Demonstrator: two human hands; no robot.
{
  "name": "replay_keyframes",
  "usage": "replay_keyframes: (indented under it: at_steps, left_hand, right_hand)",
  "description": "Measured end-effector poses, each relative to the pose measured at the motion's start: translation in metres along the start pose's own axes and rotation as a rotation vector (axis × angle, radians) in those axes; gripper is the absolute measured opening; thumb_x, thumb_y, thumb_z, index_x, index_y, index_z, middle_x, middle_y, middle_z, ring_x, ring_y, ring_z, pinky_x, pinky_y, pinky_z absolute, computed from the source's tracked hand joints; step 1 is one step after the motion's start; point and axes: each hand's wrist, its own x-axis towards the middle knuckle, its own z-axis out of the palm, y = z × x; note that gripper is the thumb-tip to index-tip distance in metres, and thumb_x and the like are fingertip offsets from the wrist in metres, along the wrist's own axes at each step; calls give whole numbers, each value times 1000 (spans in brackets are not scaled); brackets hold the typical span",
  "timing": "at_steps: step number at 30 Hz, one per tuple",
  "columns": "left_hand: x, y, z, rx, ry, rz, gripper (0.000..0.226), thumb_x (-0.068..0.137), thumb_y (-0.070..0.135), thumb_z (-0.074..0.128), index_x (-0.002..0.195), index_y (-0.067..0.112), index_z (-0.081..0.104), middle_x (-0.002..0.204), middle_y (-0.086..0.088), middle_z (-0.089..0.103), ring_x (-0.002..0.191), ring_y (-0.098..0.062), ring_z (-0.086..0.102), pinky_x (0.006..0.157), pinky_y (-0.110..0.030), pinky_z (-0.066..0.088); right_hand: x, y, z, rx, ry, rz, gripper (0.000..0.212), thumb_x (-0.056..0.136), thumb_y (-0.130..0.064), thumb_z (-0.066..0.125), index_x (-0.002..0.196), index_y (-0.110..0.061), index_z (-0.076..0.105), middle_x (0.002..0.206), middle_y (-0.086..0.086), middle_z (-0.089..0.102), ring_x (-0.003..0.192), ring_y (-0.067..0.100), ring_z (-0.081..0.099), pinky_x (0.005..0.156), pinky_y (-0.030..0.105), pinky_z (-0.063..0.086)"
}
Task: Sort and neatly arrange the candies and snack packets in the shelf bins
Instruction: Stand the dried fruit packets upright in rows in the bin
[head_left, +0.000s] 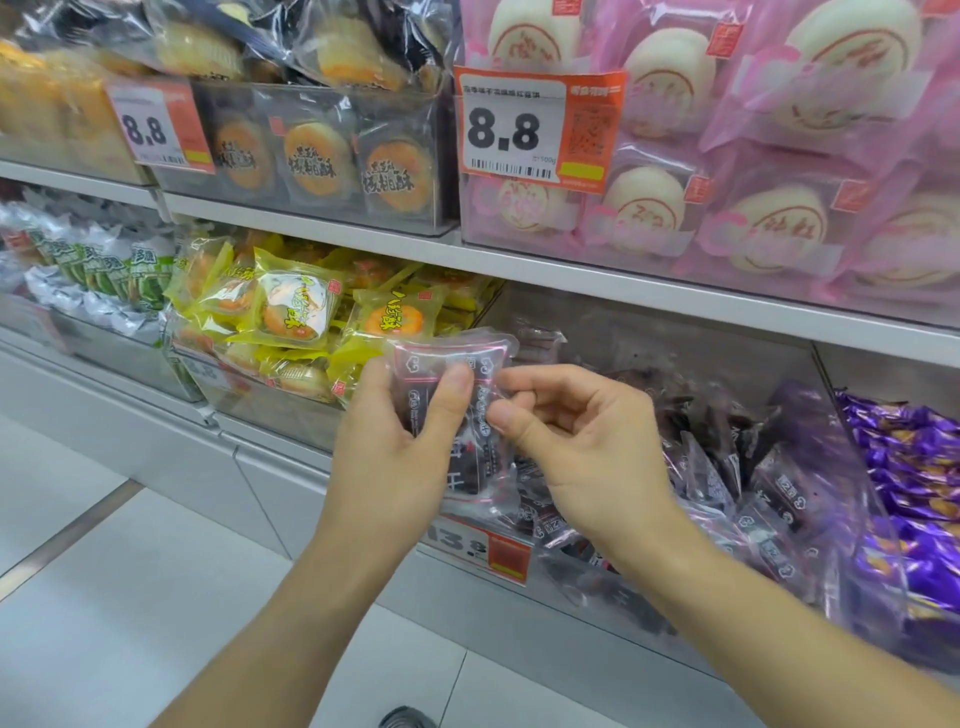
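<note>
Head view: dark snack packet (457, 410) pinched between both hands' fingers (452, 400).

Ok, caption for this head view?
Both hands, left hand and right hand, hold a dark snack packet before the shelf bins.

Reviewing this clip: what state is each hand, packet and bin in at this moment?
left hand: grips the dark packet
right hand: pinches the same packet's edge
dark packet: held upright, in front of the bins
dark-packet bin: partly filled, packets jumbled
yellow-packet bin: heaped, packets tilted
</note>
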Motion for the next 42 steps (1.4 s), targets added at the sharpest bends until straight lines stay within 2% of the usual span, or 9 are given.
replay_keyframes:
  at_steps: [3,7,12,15,20,30,34,37,42]
  left_hand:
    - [3,-2,-3,131,33,-14,30,83,55,55,96,29,56,86,9,67,75,0,65,61,-15,48]
    - [13,-12,-20,169,52,-87,38,85,59,56,101,25,61,89,9,70,84,-10,69,70,-32,54]
    - [16,-15,-26,160,49,-112,46,79,68,56,103,29,64,92,9,73,87,-14,71,82,-50,57]
    - [15,-13,-23,152,26,-131,47,79,66,58,103,26,65,91,7,74,86,-15,72,79,-50,58]
    - [13,-13,-21,159,3,-147,44,80,62,58,96,22,63,80,9,70,80,-15,70,69,-37,56]
    - [10,-8,-9,145,-95,-132,48,77,68,56,101,27,63,87,3,73,82,-17,71,76,-51,58]
    - [10,-4,-1,178,-108,-132,45,76,67,57,100,29,62,87,3,73,82,-17,71,77,-51,57]
    - [11,2,4,181,-115,-133,40,79,60,60,103,29,62,89,6,74,84,-14,71,78,-49,58]
    - [14,9,15,189,-220,-127,32,86,47,63,108,24,61,98,7,73,92,-9,70,85,-43,57]
  right_hand:
    - [10,5,-5,-112,-50,-59,17,75,-5,84,87,-15,76,76,8,72,69,16,65,73,28,58]
    - [38,7,-36,-455,-188,-48,14,81,-14,80,79,-22,69,79,-4,72,74,12,66,72,24,54]
    - [56,25,-30,-1195,-824,-152,53,76,-55,76,119,-26,66,110,-5,64,103,16,59,90,33,50]
    - [54,45,-16,-1441,-1006,-70,76,80,-50,74,145,-25,45,125,4,57,114,27,53,92,37,49]
    - [56,52,-22,-1436,-977,-48,73,73,-46,79,139,-30,53,121,-1,60,112,24,56,85,34,50]
    - [65,33,-59,-1481,-1220,146,54,73,-54,77,123,-36,66,106,-14,66,101,15,61,88,31,51]
    - [76,41,-56,-1208,-908,104,55,81,-73,58,81,-21,76,61,-7,68,57,10,62,63,28,53]
    - [83,55,-49,-1117,-533,41,69,94,-62,49,53,-7,52,49,14,57,46,28,55,54,36,54]
    - [97,59,-48,-1183,-384,-23,53,88,-57,55,72,-7,64,65,6,66,59,24,62,59,34,56]
